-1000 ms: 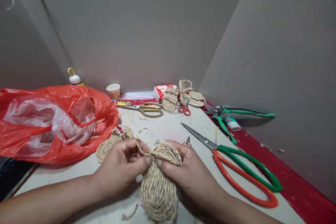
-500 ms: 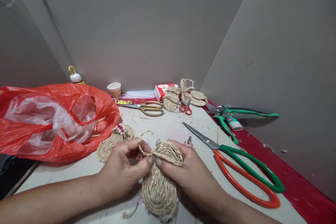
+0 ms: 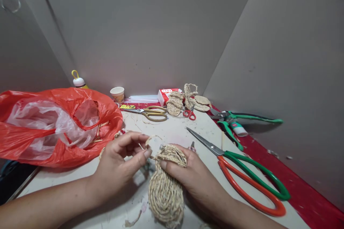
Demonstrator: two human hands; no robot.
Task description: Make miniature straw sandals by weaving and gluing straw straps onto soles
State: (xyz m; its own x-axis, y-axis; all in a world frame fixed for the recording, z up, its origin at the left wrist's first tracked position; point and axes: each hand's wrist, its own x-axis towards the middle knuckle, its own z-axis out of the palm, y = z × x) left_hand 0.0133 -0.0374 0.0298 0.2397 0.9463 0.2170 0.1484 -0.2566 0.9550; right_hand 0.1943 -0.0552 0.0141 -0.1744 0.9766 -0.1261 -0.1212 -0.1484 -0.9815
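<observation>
A small slipper-shaped piece of coiled straw cord (image 3: 166, 195) is in front of me, its rounded sole towards me and a raised braided band across its far half. My right hand (image 3: 182, 168) grips that band, thumb on top and fingers behind it. Just left of it, my left hand (image 3: 126, 159) pinches a thin straw cord (image 3: 152, 139) between thumb and fingers; the cord runs to the band's left edge and its loose end curls above. Behind my left hand a second coiled piece with red and white beads (image 3: 122, 132) is mostly hidden.
Large scissors (image 3: 223, 154) with green and orange handles lie open at right. A red plastic bag (image 3: 107, 107) fills the left. At the back are gold-handled scissors (image 3: 154, 112), a paper cup (image 3: 117, 93), a tissue pack (image 3: 163, 96), finished straw pieces (image 3: 175, 103) and green pruners (image 3: 255, 116).
My left hand has moved slightly left, away from the band, drawing the cord with it. It now covers most of the beaded piece. My right hand keeps its hold.
</observation>
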